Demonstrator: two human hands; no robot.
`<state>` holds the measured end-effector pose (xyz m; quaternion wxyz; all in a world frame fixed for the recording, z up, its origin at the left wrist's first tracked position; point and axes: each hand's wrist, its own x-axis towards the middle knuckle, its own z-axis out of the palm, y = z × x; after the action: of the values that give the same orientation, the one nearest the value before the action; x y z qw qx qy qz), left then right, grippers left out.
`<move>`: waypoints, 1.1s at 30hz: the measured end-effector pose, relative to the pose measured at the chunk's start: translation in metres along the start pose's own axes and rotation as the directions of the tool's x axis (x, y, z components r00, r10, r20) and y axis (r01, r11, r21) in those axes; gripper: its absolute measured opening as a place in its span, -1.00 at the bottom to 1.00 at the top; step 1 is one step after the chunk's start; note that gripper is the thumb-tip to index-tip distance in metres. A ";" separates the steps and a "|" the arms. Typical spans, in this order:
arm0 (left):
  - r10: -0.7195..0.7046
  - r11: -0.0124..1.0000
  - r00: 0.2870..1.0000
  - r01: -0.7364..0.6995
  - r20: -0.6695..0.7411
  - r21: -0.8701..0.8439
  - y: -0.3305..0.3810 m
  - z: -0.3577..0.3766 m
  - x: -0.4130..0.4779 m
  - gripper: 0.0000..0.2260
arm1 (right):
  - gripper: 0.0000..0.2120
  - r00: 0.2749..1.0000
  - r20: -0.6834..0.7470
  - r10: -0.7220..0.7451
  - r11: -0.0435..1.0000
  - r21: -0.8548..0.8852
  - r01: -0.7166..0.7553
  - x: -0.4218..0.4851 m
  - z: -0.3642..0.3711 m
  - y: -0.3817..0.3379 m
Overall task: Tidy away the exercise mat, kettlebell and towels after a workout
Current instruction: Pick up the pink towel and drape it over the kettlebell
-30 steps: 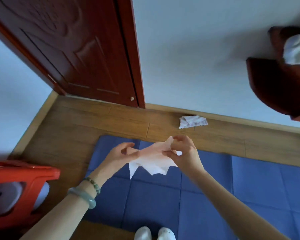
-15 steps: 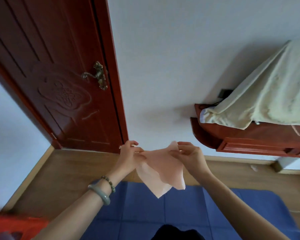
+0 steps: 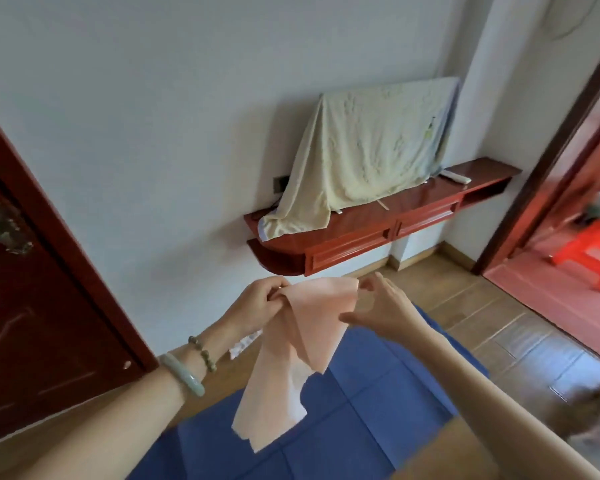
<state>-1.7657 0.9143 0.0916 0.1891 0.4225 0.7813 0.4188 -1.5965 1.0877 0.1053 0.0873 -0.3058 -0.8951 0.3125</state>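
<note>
A thin peach towel (image 3: pixel 300 355) hangs in the air in front of me. My left hand (image 3: pixel 257 308) pinches its upper left corner. My right hand (image 3: pixel 383 308) pinches the upper right corner between thumb and fingertips, its other fingers spread. Under the towel lies the blue exercise mat (image 3: pixel 343 420), made of square panels, on the wooden floor. A second white towel (image 3: pixel 243 345) shows in part on the floor by the wall, behind my left wrist. No kettlebell is in view.
A red-brown door (image 3: pixel 39 306) stands at the left. A wall-mounted wooden shelf (image 3: pixel 378 230) carries a screen draped in a pale cloth (image 3: pixel 364 157). At the right an open doorway shows a red stool (image 3: pixel 593 252).
My head has turned up and to the right, so the shelf and doorway came into view. The peach towel now hangs longer, and my hands hold its top corners further apart.
</note>
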 end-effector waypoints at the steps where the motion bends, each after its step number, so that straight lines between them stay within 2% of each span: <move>1: 0.029 1.000 0.999 -0.029 0.036 0.004 0.007 0.009 0.004 -0.82 | -0.32 1.000 0.016 -0.005 0.999 0.038 0.004 -0.005 -0.005 0.006; 4: 0.103 0.995 0.983 -0.103 0.149 -0.010 0.029 0.042 0.019 -0.83 | -0.16 0.992 0.110 -0.063 0.998 0.028 0.060 -0.018 -0.021 0.027; 7: 0.174 0.985 0.946 -0.167 0.275 -0.047 0.049 0.074 0.038 -0.78 | -0.20 0.986 0.151 -0.065 0.997 -0.028 0.070 -0.022 -0.038 0.051; 10: 0.203 0.979 0.905 -0.180 0.375 -0.095 0.072 0.103 0.063 -0.76 | -0.51 0.986 0.161 -0.042 0.997 -0.056 0.052 -0.019 -0.060 0.075; 14: 0.241 0.963 0.872 -0.160 0.426 -0.217 0.104 0.147 0.100 -0.78 | -0.95 0.997 0.081 -0.003 0.996 -0.089 0.010 -0.007 -0.099 0.116; 15: 0.243 0.954 0.873 -0.138 0.423 -0.265 0.109 0.159 0.110 -0.78 | -0.94 0.997 0.081 -0.002 0.996 -0.092 0.009 -0.004 -0.111 0.127; 17: 0.245 0.933 0.865 -0.088 0.438 -0.349 0.117 0.183 0.131 -0.78 | -0.79 0.996 0.083 -0.013 0.993 -0.116 0.023 0.000 -0.138 0.149; 19: 0.236 0.924 0.837 -0.035 0.493 -0.382 0.128 0.208 0.150 -0.69 | -0.71 0.998 0.069 -0.017 0.990 -0.141 0.026 0.003 -0.162 0.170; 21: 0.231 0.929 0.791 -0.005 0.567 -0.370 0.139 0.236 0.167 -0.63 | -0.70 0.999 0.052 -0.012 0.985 -0.169 0.021 0.004 -0.183 0.191; 23: 0.214 0.948 0.758 -0.008 0.616 -0.319 0.148 0.266 0.182 -0.63 | -0.77 1.000 0.025 -0.004 0.983 -0.182 0.009 0.003 -0.204 0.212; 25: 0.163 0.955 0.726 0.054 0.668 -0.292 0.155 0.293 0.196 -0.44 | -0.82 0.999 -0.037 0.002 0.986 -0.168 -0.008 0.002 -0.224 0.234; 27: 0.119 0.965 0.700 0.087 0.705 -0.249 0.158 0.320 0.215 -0.27 | -0.74 0.994 -0.108 -0.011 0.986 -0.168 -0.007 0.001 -0.244 0.254; 30: 0.103 0.982 0.673 0.049 0.733 -0.183 0.176 0.356 0.243 -0.44 | -0.75 0.977 -0.211 -0.043 0.983 -0.182 0.004 0.005 -0.273 0.282; 32: 0.105 0.982 0.672 0.046 0.733 -0.183 0.195 0.380 0.261 -0.54 | -0.71 0.951 -0.302 -0.062 0.986 -0.169 0.010 0.010 -0.292 0.302; 33: 0.114 0.974 0.664 0.070 0.739 -0.214 0.205 0.394 0.269 -0.61 | -0.76 0.935 -0.348 -0.066 0.984 -0.176 0.004 0.014 -0.301 0.314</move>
<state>-1.5604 1.3893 0.0463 0.5337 0.5421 0.5774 0.2965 -1.3480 1.4422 0.1494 0.2251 -0.3471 -0.8939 0.1725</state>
